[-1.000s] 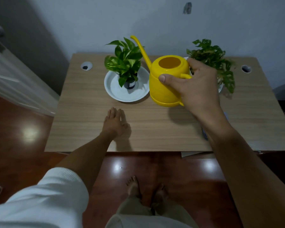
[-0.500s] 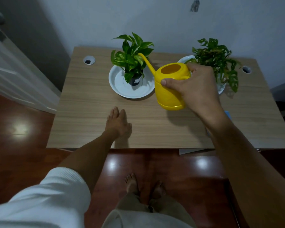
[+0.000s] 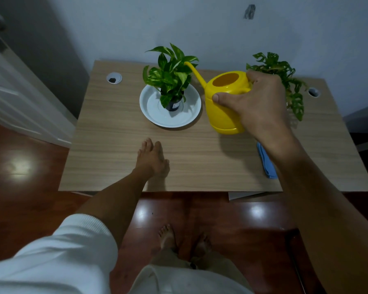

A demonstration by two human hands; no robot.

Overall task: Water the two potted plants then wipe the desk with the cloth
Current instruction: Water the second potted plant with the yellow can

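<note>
My right hand (image 3: 261,105) grips the handle of a yellow watering can (image 3: 223,111), held above the desk (image 3: 106,132) with its long spout among the leaves of the left potted plant (image 3: 171,75). That plant stands in a dark pot on a white saucer (image 3: 155,115). The right potted plant (image 3: 285,79) sits behind my right hand, partly hidden. A folded blue cloth (image 3: 266,162) lies near the desk's front right, partly under my forearm. My left hand (image 3: 152,159) rests flat on the desk near the front edge, fingers together, holding nothing.
Two cable holes (image 3: 114,78) (image 3: 313,92) sit at the desk's back corners. A white wall runs behind the desk and a white door (image 3: 13,98) stands at the left. My bare feet (image 3: 183,240) are on the red wooden floor below the desk's edge.
The watering can has tipped towards the left plant, its spout now reaching into the leaves. My left hand stays flat on the desk. The view has shifted slightly.
</note>
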